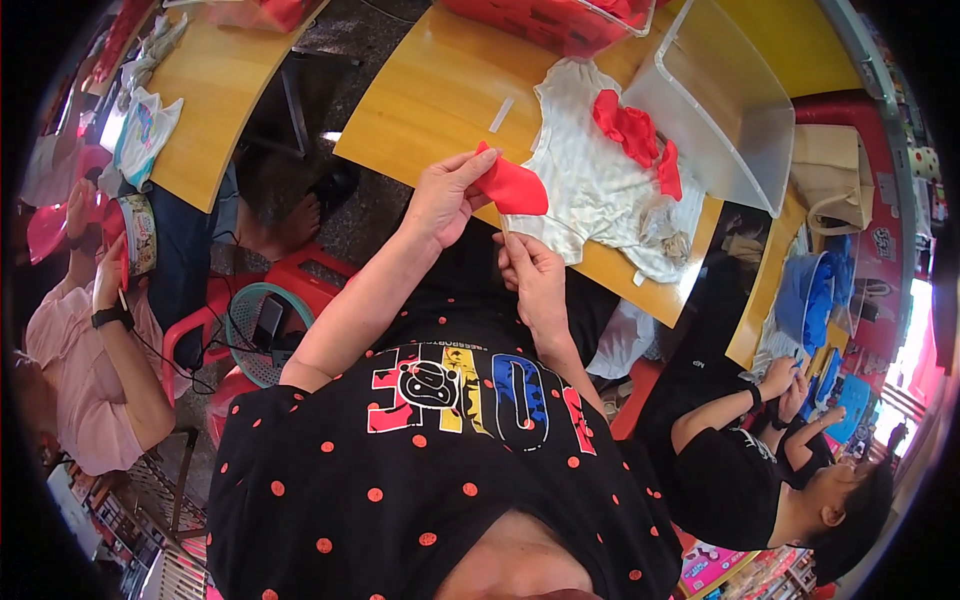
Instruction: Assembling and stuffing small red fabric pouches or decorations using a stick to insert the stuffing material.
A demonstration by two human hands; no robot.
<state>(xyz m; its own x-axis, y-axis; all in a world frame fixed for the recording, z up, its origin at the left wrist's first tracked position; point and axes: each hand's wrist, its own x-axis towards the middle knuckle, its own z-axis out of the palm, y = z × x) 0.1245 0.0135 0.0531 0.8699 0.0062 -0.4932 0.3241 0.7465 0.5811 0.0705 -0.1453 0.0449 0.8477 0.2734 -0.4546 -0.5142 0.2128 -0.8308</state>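
My left hand (445,200) pinches a smooth, flat red piece (515,188), like thin cloth or a limp balloon, between thumb and fingers. Just below it, my right hand (533,275) is closed on a thin, light-coloured stick (505,222) that points up toward the red piece. Whether the stick's tip touches the red piece, I cannot tell. Beyond both hands, a rumpled white cloth (570,130) lies on the wooden table. On the cloth are a loose red piece (628,128) and a smaller red piece (669,171).
A clear plastic bin (735,95) stands at the table's right, and a red basket (550,22) at its far edge. A white strip (501,115) lies on the yellow tabletop (420,110). Left are a green basket (245,335) and a seated person (95,370); another person (735,480) works at right.
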